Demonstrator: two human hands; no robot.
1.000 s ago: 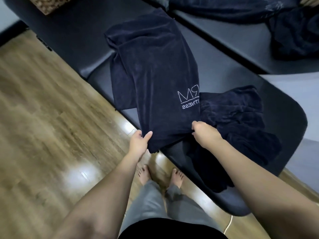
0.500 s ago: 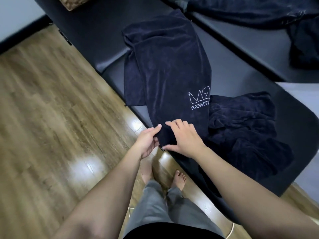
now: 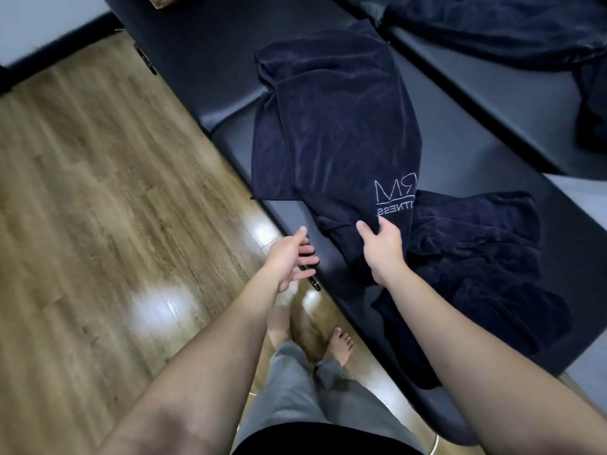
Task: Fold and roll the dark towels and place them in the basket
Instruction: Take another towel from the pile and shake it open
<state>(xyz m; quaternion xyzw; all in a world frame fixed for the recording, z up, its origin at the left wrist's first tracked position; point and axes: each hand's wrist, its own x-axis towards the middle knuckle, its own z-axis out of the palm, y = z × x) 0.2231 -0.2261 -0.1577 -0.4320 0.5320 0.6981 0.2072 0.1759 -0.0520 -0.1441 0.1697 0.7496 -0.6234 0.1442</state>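
Logo towel lies lengthwise on the dark padded bench, near end at about 6 o'clock of its body, folded edge trailing toward 9 o'clock. Right hand pinches that near end just below the stitched lettering, thumb and fingers curled into the cloth. Left hand has let go since half a second ago — now fingers spread, palm up, off the towel at the bench edge.

Reads as a re-grip before the next fold (rolling not yet begun).

Second towel lies crumpled at 3 o'clock of the right hand, touching the first. More dark cloth at 1 o'clock. Basket — only a corner shows — at 11 o'clock, well apart.
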